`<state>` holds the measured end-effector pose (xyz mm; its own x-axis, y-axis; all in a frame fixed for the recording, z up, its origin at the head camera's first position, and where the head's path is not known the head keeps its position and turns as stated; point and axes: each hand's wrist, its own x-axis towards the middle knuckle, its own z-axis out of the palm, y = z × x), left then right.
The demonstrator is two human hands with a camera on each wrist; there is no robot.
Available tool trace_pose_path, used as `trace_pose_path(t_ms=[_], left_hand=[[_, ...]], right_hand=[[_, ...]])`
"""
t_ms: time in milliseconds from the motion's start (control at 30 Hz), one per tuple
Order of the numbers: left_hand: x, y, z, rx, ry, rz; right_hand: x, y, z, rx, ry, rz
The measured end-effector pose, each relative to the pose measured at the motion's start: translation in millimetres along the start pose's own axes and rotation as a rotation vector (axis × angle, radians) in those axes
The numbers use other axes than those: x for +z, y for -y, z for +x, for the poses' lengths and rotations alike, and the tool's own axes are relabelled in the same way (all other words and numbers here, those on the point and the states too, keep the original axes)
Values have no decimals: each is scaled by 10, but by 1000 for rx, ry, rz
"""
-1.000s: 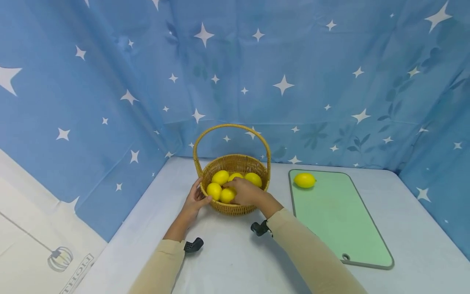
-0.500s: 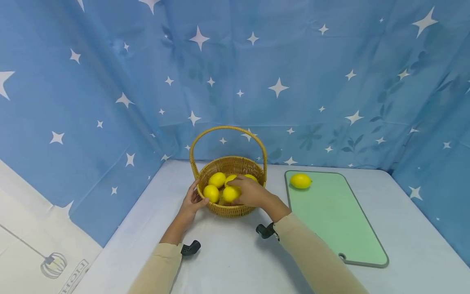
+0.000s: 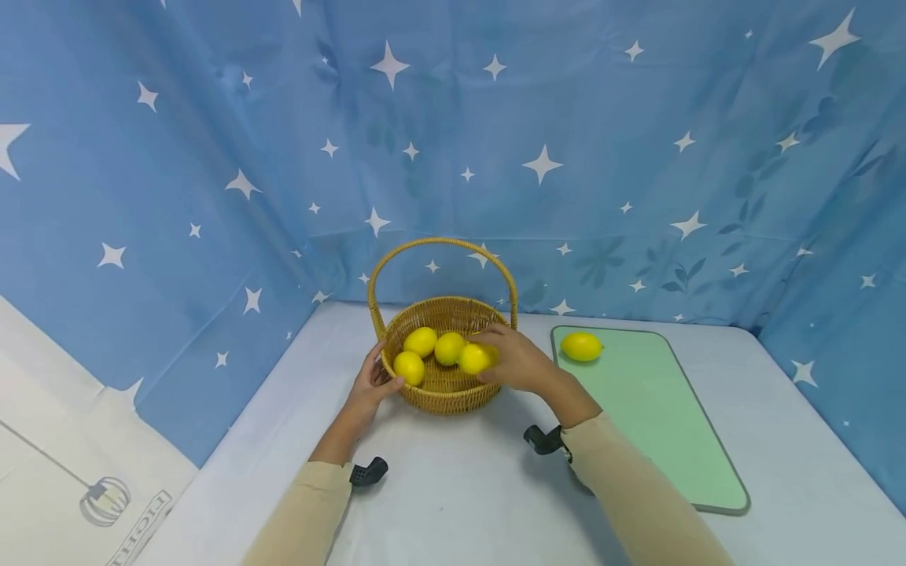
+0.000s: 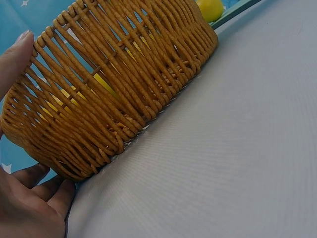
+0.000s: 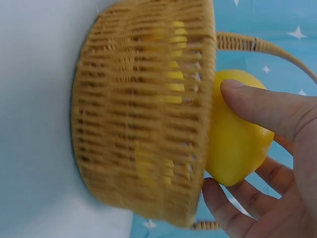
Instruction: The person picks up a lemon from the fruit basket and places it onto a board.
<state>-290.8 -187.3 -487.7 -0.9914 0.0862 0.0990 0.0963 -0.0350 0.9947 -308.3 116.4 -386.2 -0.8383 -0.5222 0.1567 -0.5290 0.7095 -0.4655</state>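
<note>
A round wicker basket with a tall arched handle stands on the table. My left hand holds its left side, thumb at the rim; in the left wrist view the fingers lie against the lower wall. My right hand grips a yellow lemon at the basket's right side. The right wrist view shows this lemon at rim height, thumb on one side and fingers on the other. Inside the basket lie more lemons, among them one at the back left; the right hand hides part of the interior.
A green cutting board with a grey edge lies to the right of the basket. One lemon rests near its far left corner. A blue star-patterned curtain hangs behind the white table.
My right hand has raised a lemon from the front of the basket and moved it right, towards the rim. The left hand has stayed on the basket's left side.
</note>
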Motion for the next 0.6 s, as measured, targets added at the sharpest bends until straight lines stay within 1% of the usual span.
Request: trace_pose_path(t_ms=[67, 267, 600], left_hand=[[7, -8, 3, -7, -8, 4], [11, -5, 2, 5, -2, 5], [-19, 18, 17, 8, 16, -8]], right_hand=[[-56, -40, -41, 4, -7, 5], [-217, -162, -196, 16, -31, 12], [-387, -375, -441, 16, -88, -21]])
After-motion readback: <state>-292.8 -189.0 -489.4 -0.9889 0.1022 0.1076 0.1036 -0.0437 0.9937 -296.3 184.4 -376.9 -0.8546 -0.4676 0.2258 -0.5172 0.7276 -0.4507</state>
